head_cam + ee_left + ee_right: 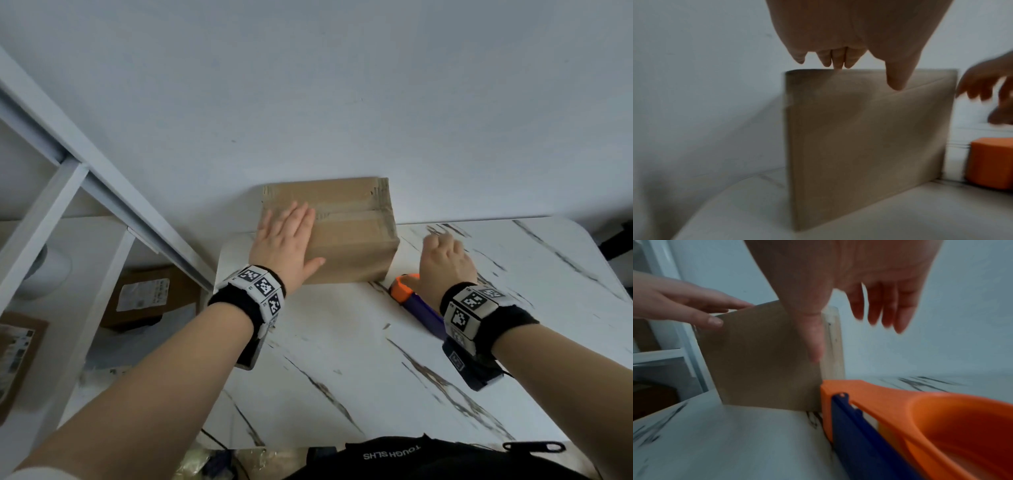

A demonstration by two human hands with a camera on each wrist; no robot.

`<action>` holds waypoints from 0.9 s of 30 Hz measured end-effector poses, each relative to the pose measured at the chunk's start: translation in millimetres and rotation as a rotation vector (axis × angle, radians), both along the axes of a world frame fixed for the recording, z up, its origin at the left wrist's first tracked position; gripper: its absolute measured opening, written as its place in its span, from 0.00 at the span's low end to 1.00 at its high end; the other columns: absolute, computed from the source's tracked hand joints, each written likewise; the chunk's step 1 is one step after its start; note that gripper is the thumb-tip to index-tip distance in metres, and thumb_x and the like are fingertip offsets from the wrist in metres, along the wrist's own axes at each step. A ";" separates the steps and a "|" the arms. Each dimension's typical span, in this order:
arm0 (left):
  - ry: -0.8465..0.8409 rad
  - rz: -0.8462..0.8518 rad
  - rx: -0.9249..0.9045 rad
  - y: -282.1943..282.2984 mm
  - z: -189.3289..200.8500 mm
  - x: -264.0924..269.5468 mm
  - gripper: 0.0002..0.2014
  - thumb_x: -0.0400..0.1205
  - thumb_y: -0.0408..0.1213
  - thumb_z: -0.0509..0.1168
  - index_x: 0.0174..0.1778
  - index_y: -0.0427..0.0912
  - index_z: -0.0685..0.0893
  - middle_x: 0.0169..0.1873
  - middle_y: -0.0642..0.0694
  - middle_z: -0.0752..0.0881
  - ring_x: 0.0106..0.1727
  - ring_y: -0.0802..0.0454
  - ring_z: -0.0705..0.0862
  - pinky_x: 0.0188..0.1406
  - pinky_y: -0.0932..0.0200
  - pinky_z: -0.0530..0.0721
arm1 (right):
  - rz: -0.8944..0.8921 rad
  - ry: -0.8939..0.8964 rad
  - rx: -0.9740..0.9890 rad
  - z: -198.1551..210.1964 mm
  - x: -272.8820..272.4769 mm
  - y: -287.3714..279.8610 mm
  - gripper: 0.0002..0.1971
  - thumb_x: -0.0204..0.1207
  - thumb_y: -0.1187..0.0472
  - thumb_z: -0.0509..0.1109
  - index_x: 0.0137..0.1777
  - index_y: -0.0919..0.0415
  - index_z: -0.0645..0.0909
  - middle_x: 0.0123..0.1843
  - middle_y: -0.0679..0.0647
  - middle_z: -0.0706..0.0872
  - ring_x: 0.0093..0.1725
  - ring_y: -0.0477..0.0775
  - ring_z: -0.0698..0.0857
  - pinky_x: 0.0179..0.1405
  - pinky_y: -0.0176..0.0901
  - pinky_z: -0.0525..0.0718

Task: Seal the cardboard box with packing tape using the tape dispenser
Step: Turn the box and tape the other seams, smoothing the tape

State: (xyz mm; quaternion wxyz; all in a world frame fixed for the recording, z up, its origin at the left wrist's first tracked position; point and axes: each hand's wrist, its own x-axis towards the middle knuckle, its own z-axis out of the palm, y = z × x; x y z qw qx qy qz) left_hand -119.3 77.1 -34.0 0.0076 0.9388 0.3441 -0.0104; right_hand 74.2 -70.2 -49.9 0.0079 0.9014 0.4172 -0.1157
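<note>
So the cardboard box (329, 229) is sitting at the far edge of the marble-look table (359, 359), up against the wall (308, 85), a bit left of centre. The flaps are down and there's a shiny strip of tape (346, 209) along the top seam and over the right edge. It looks rough and torn in spots, so I'd guess it isn't a clean seal yet.

The left hand (286, 240) lies flat on the left part of the top, fingers straight, thumb out along the near edge. It's pressing, not gripping. The right hand (445, 257) is off to the right of the box with fingers spread and loose, holding nothing, and it's motion-blurred. The tape dispenser (416, 301), orange head and blue handle, lies on the table just near-right of the box, mostly under that wrist. In the right wrist view its orange end looks like it touches the box's bottom corner, though I can't say for sure.

What could go wrong:
- The box is light-looking and only pinned on one side, so pulling tape across could skid or swivel it.
- A rushed grab could knock the dispenser away.
- New tape over that wrinkled strip may not stick flat.

Left of the table there's a white shelf frame (68, 178) with a labelled parcel (147, 294) lower down.
</note>
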 end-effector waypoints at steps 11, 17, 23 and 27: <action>-0.019 -0.143 -0.030 -33.0 -4.2 57.6 0.37 0.82 0.54 0.57 0.82 0.42 0.50 0.83 0.47 0.53 0.83 0.49 0.50 0.82 0.47 0.42 | -0.077 0.154 -0.189 -29.7 8.8 -37.2 0.22 0.74 0.69 0.64 0.67 0.67 0.63 0.28 0.52 0.74 0.29 0.57 0.77 0.19 0.40 0.68; 0.013 -0.092 -0.065 -27.6 -6.9 66.8 0.35 0.83 0.54 0.55 0.82 0.44 0.49 0.83 0.47 0.52 0.84 0.50 0.49 0.82 0.48 0.44 | -0.062 0.181 -0.140 -31.0 25.8 -10.4 0.20 0.76 0.68 0.64 0.66 0.68 0.63 0.28 0.53 0.72 0.34 0.60 0.78 0.21 0.43 0.69; -0.005 -0.052 -0.088 -28.0 -9.8 66.4 0.36 0.82 0.56 0.54 0.82 0.45 0.50 0.83 0.48 0.53 0.83 0.50 0.51 0.83 0.47 0.45 | 0.010 0.175 -0.142 -39.4 39.2 18.0 0.18 0.77 0.66 0.65 0.64 0.66 0.64 0.35 0.57 0.79 0.36 0.62 0.81 0.26 0.46 0.73; 0.008 -0.015 -0.115 -29.9 -5.1 66.0 0.36 0.82 0.59 0.50 0.82 0.45 0.49 0.83 0.47 0.51 0.83 0.51 0.50 0.83 0.49 0.44 | 0.049 0.133 -0.137 -41.2 45.8 22.6 0.20 0.78 0.64 0.65 0.66 0.66 0.65 0.29 0.54 0.73 0.32 0.60 0.79 0.22 0.43 0.71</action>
